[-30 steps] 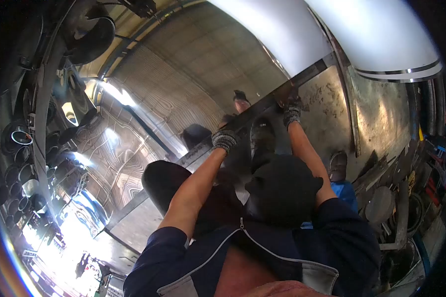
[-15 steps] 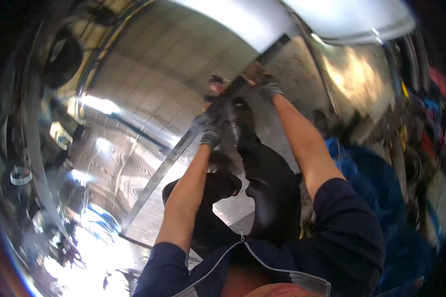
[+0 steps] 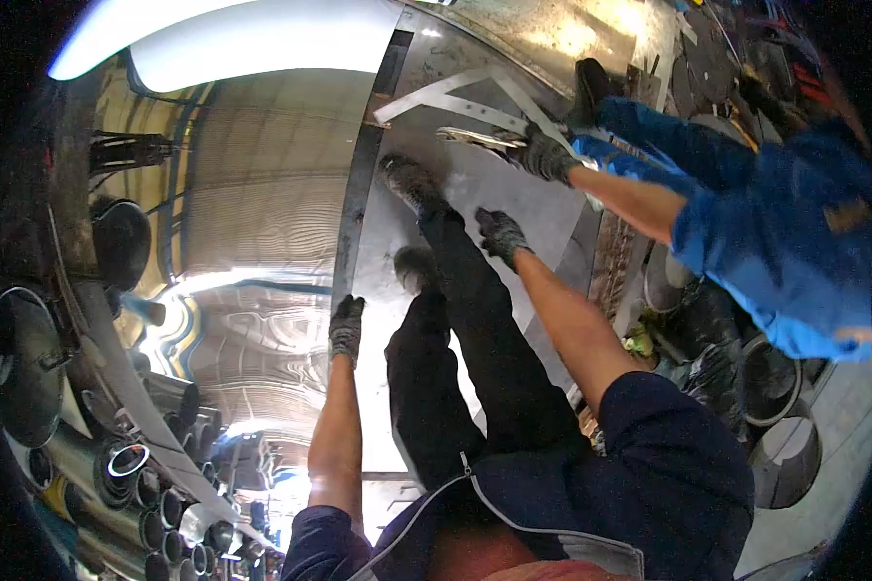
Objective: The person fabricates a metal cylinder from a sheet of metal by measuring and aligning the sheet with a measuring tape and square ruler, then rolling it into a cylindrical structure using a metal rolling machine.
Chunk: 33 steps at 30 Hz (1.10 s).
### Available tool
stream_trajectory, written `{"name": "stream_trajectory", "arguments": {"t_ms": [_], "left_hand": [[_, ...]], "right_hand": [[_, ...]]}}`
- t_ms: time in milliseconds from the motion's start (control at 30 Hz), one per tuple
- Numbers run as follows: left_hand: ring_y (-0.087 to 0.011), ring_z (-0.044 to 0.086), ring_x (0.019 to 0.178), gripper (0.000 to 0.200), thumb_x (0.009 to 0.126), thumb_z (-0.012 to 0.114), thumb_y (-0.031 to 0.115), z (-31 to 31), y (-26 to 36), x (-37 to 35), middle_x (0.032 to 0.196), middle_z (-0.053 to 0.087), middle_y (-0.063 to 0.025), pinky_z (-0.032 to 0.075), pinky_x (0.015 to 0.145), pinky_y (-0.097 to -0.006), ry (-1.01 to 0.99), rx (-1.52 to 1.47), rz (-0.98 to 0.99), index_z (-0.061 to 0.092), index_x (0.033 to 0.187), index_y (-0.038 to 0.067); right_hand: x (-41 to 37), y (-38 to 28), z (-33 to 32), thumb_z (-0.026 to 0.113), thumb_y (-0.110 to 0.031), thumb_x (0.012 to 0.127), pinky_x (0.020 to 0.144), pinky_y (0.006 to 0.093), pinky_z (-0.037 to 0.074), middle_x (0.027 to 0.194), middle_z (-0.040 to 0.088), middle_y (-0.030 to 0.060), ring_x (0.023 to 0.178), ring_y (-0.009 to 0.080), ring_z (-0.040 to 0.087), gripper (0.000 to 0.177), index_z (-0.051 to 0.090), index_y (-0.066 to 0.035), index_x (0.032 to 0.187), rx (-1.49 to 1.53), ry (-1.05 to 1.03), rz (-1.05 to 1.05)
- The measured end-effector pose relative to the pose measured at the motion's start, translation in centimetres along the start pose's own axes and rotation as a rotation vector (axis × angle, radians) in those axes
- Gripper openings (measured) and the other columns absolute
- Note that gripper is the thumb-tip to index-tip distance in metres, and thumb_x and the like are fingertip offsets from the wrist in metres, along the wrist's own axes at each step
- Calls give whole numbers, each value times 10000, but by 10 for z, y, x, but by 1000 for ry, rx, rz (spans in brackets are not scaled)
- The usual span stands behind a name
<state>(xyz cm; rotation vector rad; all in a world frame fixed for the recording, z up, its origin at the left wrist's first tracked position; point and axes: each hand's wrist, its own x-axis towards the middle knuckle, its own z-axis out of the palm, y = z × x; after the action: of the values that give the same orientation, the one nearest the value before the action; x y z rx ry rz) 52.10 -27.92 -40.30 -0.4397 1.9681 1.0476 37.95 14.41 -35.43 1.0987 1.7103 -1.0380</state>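
My left hand [image 3: 346, 327], in a grey glove, is at the lower end of a long dark metal strip [image 3: 355, 208], its fingers slightly apart beside the edge of a shiny reflective sheet [image 3: 262, 184]. Whether it touches the strip is unclear. My right hand [image 3: 502, 235], also gloved, hangs open over a grey metal surface [image 3: 552, 218] with nothing in it. Above it, a co-worker's gloved hand [image 3: 545, 157] is at a flat angled metal frame [image 3: 470, 107] and a shiny narrow piece [image 3: 480, 137].
A co-worker in blue [image 3: 775, 223] leans in from the right. Several metal cylinders [image 3: 97, 474] stand at lower left, near a large round disc [image 3: 29, 353]. Round containers [image 3: 770, 380] and dark clutter lie at lower right.
The view has turned, and the strip now runs nearly upright. My right hand has come away from it; my left hand is lower. The co-worker's arm and the angled frame now show clearly.
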Motion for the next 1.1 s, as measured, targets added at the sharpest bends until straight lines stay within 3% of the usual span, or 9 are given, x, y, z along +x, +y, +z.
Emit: {"name": "stream_trajectory", "arguments": {"t_ms": [133,167,267,367,500,800,833,900,1100], "left_hand": [[-308,540,1281,552,953,623,403,7,9,-77,1365,594,-176,403,1081,-362,4,-176,-297,577,1338,10],[-107,581,838,538,905,683,425,11,-24,-86,1055,667,-41,506,689,-274,76,-38,124,603,1322,95],[-121,602,887,471,926,650,420,7,-52,-102,1151,637,15,484,704,-283,-75,-166,55,609,1320,166],[-128,602,961,558,888,706,444,-6,85,-146,1158,654,16,458,678,-307,-56,-361,-442,592,1355,160],[-157,629,972,516,903,684,429,-3,104,-163,1169,658,20,465,708,-308,-117,-294,-422,598,1342,171],[-177,627,1024,545,971,585,427,31,164,-193,1356,603,-15,472,767,-274,-215,-213,-330,502,1422,132],[-170,638,970,483,987,565,378,33,137,-196,1331,621,-12,469,739,-258,-236,-338,-139,520,1409,147],[-168,656,984,463,979,581,340,60,154,-208,1266,657,-15,495,768,-273,-105,-225,-207,540,1398,150],[-243,716,926,461,978,586,266,146,155,-290,1260,660,-51,537,692,-318,-25,-439,-159,510,1414,134]], "right_hand": [[-61,86,-36,528,-550,956,480,383,486,694,583,94,523,232,596,517,607,-43,890,161,-1,153],[-75,98,-42,532,-542,957,481,378,488,687,577,86,526,227,597,496,597,-53,896,169,-7,203],[-125,145,-49,522,-544,961,491,376,502,700,590,90,542,226,602,508,601,-43,955,227,52,182],[-164,194,-45,510,-555,964,499,380,511,711,601,105,564,227,615,536,605,-29,987,212,74,156],[-195,285,-29,524,-549,947,523,409,527,903,636,93,662,238,648,527,596,-50,1099,297,2,288],[-289,452,-22,609,-441,937,476,359,473,818,583,75,548,188,530,403,587,-86,1126,644,89,349],[-280,505,-7,559,-357,974,480,366,503,812,602,67,566,231,590,289,628,-93,1070,159,230,-150],[-296,486,-31,606,-400,955,462,347,480,876,613,50,591,186,589,311,628,-141,1125,753,87,411],[-329,556,-51,607,-518,935,481,340,487,893,620,39,609,186,611,451,580,-157,1204,815,60,330]]}}
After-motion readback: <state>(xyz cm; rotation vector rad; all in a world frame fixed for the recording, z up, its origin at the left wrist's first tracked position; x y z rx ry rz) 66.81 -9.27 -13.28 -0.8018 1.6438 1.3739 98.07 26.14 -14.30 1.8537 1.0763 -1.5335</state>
